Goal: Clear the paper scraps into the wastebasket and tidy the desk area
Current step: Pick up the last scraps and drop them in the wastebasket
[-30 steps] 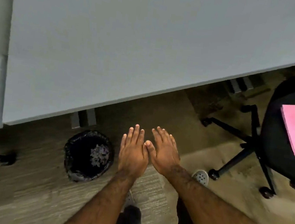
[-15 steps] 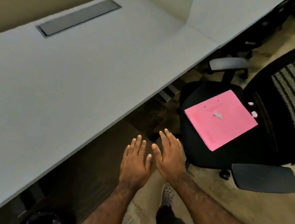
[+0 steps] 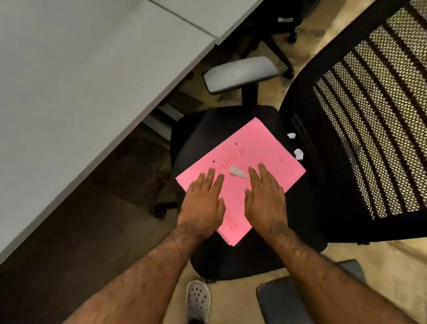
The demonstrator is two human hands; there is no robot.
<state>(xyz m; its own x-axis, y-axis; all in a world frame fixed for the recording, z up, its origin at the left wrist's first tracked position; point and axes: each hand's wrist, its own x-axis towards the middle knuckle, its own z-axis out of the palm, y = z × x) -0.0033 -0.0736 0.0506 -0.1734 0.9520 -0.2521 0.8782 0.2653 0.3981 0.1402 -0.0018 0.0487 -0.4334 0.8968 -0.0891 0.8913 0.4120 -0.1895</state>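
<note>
A pink stack of paper point(image 3: 259, 151) lies on the black seat of an office chair point(image 3: 197, 133). One white paper scrap point(image 3: 237, 171) rests on the pink sheet. Two more white scraps point(image 3: 291, 135) point(image 3: 298, 154) lie on the seat by the backrest. My left hand point(image 3: 203, 203) hovers flat over the stack's near left part, fingers apart, holding nothing. My right hand point(image 3: 266, 194) is spread just right of the middle scrap, its fingertips beside it, also holding nothing. The wastebasket is out of view.
The white desk point(image 3: 57, 77) fills the left side. The chair's mesh backrest point(image 3: 388, 110) rises at the right, with grey armrests at the far side point(image 3: 239, 74) and the near side point(image 3: 286, 306). My white shoe point(image 3: 198, 300) stands on the carpet below.
The view swung right from the wastebasket under the desk to the chair. Both hands moved apart and reached forward over the pink paper.
</note>
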